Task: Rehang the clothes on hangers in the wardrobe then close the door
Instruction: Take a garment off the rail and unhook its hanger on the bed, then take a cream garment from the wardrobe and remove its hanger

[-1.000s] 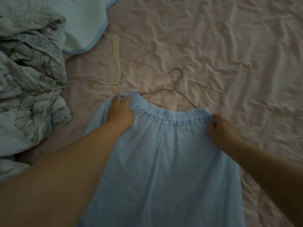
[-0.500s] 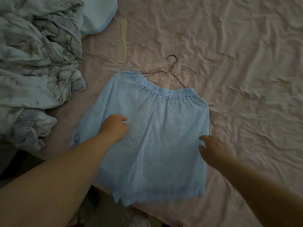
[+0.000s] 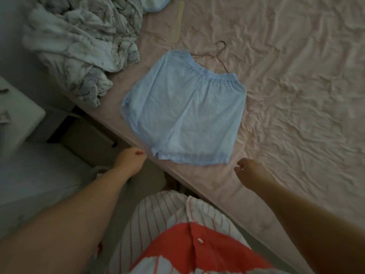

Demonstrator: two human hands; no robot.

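Pale blue gauzy shorts (image 3: 185, 109) lie flat on wrinkled pink bed sheet (image 3: 296, 95), elastic waistband over thin wire hanger (image 3: 219, 53). Left hand (image 3: 131, 158), right hand (image 3: 250, 171): fingers loosely curled, holding nothing.

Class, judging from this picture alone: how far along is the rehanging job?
Done: the blue shorts lie flat on the bed. In hand: nothing; the left hand and right hand hold nothing. Left: the wire hanger lies half under the waistband, unused; no wardrobe in view.
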